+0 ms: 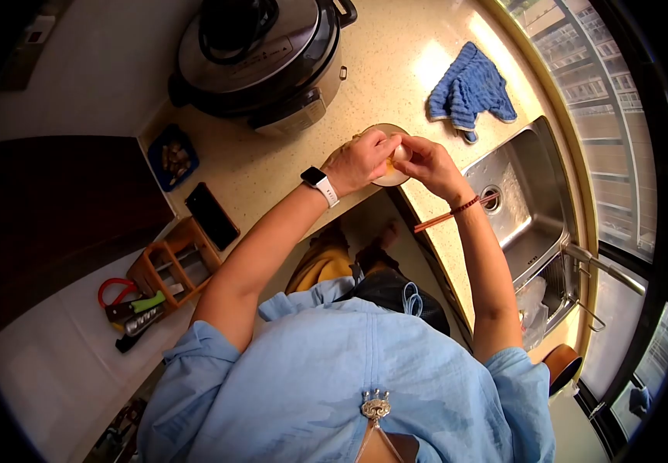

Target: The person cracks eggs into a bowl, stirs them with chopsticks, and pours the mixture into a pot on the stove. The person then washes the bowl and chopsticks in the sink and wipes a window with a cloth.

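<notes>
Left hand [361,160] and right hand [432,168] pinch a pale egg [402,153] between them, over the bowl [392,180], right of the big cooker [295,81].

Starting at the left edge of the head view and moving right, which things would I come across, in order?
Red handle, blue tray, wristwatch, bowl, blue cloth, brown container.

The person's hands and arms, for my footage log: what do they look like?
The left hand is ungloved, with a watch at the wrist: dark, squarish face, white strap. The right hand, also ungloved, has a thin dark red bracelet, apparently beaded. The light blue sleeves end near the elbows.
</notes>
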`<state>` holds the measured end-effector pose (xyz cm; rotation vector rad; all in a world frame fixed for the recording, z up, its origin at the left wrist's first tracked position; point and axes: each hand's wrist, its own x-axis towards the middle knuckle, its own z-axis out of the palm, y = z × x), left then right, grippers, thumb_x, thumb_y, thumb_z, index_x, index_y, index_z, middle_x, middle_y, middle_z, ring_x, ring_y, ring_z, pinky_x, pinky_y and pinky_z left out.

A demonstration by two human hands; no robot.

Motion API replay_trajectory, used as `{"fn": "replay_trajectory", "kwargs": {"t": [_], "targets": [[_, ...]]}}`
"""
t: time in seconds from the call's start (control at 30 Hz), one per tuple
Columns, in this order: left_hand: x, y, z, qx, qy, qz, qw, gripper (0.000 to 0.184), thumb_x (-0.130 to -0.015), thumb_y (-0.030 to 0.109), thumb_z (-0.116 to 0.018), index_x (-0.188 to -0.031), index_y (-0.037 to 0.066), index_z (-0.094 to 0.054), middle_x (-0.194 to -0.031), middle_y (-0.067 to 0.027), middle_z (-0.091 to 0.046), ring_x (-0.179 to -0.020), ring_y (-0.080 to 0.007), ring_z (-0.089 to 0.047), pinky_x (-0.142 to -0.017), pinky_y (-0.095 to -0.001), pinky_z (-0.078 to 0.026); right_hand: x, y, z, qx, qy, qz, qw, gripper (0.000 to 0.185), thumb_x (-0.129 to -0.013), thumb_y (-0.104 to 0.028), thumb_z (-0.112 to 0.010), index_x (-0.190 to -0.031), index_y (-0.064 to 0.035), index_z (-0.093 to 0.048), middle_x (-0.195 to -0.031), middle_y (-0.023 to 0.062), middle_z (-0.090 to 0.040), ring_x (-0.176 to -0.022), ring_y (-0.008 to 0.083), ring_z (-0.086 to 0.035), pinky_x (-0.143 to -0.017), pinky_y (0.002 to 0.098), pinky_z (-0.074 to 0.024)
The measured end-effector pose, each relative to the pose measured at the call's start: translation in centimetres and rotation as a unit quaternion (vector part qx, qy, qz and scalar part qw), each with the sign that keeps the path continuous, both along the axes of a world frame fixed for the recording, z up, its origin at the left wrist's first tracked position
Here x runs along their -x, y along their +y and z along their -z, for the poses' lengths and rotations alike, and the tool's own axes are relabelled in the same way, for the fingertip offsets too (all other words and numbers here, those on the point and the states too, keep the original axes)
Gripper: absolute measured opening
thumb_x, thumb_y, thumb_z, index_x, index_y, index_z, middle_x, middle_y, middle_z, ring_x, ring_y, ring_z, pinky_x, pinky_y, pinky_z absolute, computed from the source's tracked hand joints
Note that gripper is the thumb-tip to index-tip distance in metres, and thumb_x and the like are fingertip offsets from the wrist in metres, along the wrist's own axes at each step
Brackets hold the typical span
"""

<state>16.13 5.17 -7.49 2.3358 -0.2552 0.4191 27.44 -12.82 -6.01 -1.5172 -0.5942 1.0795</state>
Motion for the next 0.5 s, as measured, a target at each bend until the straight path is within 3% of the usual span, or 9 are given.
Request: {"fn": "replay_trajectory", "kwargs": {"t": [0.07,0.1,0.13,0.17,0.2,0.27,0.3,0.37,0.5], "targets": [[0.2,0.3,0.3,-0.017,-0.025,0.007,1.000,0.048,-0.079,0.000,-0.063,-0.127,0.001,-0.057,-0.099,-0.0125,-0.060,-0.086,-0.0275,-0.063,-0.075,-0.0334,-0.055,0.0,-0.3,-0.7,0.012,-0.251,-0.042,0.967,0.050,-0.082,0.001,-0.068,-0.131,-0.0037,-0.057,-0.107,0.0065,-0.065,-0.084,0.0184,-0.063,-0.075,0.0287,-0.0532],[0.4,0.6,0.0,-0.036,-0.051,0.014,0.998,0.047,-0.078,0.000,-0.064,-0.126,0.001,-0.058,-0.099,-0.0123,-0.060,-0.086,-0.0271,-0.063,-0.075,-0.0333,-0.055,0.1,-0.2,-1.1,0.012,-0.250,-0.042,0.967,0.050,-0.082,0.001,-0.068,-0.131,-0.0037,-0.057,-0.107,0.0065,-0.065,-0.084,0.0184,-0.063,-0.075,0.0287,-0.0532],[0.6,0.7,-0.3,-0.035,-0.051,0.014,0.998,0.047,-0.078,0.000,-0.064,-0.126,0.001,-0.058,-0.099,-0.0123,-0.060,-0.086,-0.0271,-0.063,-0.075,-0.0333,-0.055,0.5,-0.1,-1.6,-0.006,-0.359,-0.029,0.933,0.049,-0.081,0.001,-0.067,-0.129,-0.0060,-0.059,-0.110,0.0086,-0.064,-0.086,0.0230,-0.063,-0.076,0.0313,-0.0534],[0.9,0.8,-0.6,-0.112,-0.066,0.001,0.991,0.046,-0.078,0.000,-0.065,-0.124,0.001,-0.060,-0.102,-0.0133,-0.060,-0.088,-0.0267,-0.064,-0.074,-0.0330,-0.055,0.8,0.1,-2.1,-0.025,-0.464,-0.016,0.886,0.049,-0.079,0.001,-0.066,-0.127,-0.0083,-0.060,-0.113,0.0106,-0.063,-0.087,0.0275,-0.063,-0.077,0.0339,-0.0537],[1.1,1.0,-1.2,-0.189,-0.082,-0.013,0.978,0.045,-0.078,0.000,-0.065,-0.123,0.001,-0.061,-0.105,-0.0142,-0.060,-0.090,-0.0263,-0.064,-0.074,-0.0326,-0.056,1.1,0.2,-2.8,-0.024,-0.463,-0.016,0.886,0.049,-0.079,0.001,-0.066,-0.127,-0.0083,-0.060,-0.113,0.0106,-0.063,-0.087,0.0275,-0.063,-0.077,0.0339,-0.0537],[1.2,1.4,-2.3,-0.220,-0.126,-0.018,0.967,0.042,-0.080,0.003,-0.065,-0.121,0.003,-0.063,-0.108,-0.0148,-0.060,-0.091,-0.0252,-0.065,-0.073,-0.0315,-0.056,1.7,0.4,-4.4,0.018,-0.602,-0.007,0.798,0.045,-0.078,-0.003,-0.064,-0.123,-0.0084,-0.062,-0.116,0.0125,-0.063,-0.094,0.0303,-0.063,-0.081,0.0370,-0.0527],[1.3,1.6,-2.9,-0.251,-0.169,-0.023,0.953,0.039,-0.082,0.005,-0.065,-0.120,0.005,-0.065,-0.112,-0.0154,-0.060,-0.092,-0.0241,-0.065,-0.072,-0.0303,-0.057,2.0,0.5,-5.2,0.017,-0.602,-0.007,0.798,0.045,-0.078,-0.003,-0.064,-0.123,-0.0084,-0.062,-0.116,0.0125,-0.063,-0.094,0.0303,-0.063,-0.081,0.0370,-0.0527],[1.7,2.0,-4.4,-0.250,-0.195,-0.031,0.948,0.039,-0.082,0.006,-0.065,-0.121,0.004,-0.065,-0.112,-0.0158,-0.060,-0.091,-0.0248,-0.065,-0.073,-0.0307,-0.057,2.4,0.6,-6.5,0.000,-0.686,0.031,0.727,0.042,-0.078,-0.006,-0.062,-0.121,-0.0092,-0.062,-0.117,0.0109,-0.063,-0.098,0.0269,-0.062,-0.084,0.0369,-0.0513],[2.3,2.1,-5.5,-0.266,-0.238,-0.055,0.932,0.039,-0.082,0.006,-0.065,-0.121,0.003,-0.065,-0.113,-0.0176,-0.060,-0.092,-0.0258,-0.064,-0.075,-0.0317,-0.057,3.0,1.1,-7.8,-0.051,-0.740,0.070,0.667,0.043,-0.077,-0.005,-0.061,-0.119,-0.0081,-0.063,-0.118,0.0096,-0.063,-0.099,0.0263,-0.062,-0.084,0.0378,-0.0505]]}}
